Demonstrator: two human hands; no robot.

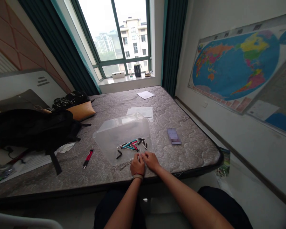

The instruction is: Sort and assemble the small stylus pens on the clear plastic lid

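Note:
My left hand and my right hand meet at the near edge of a clear plastic bin. Both have their fingers closed around a thin pale pen part, which is mostly hidden by the fingertips. Just beyond them, in the bin, lies a loose pile of pen parts, with blue, red, black and whitish pieces. A few short black pieces sit apart to the left of the pile. Outside the bin, red-and-black pens lie side by side on the mattress.
The bin rests on a patterned mattress. Behind it are white papers; a pixelated flat object lies to the right. A black backpack and an orange-tan pouch take up the left side.

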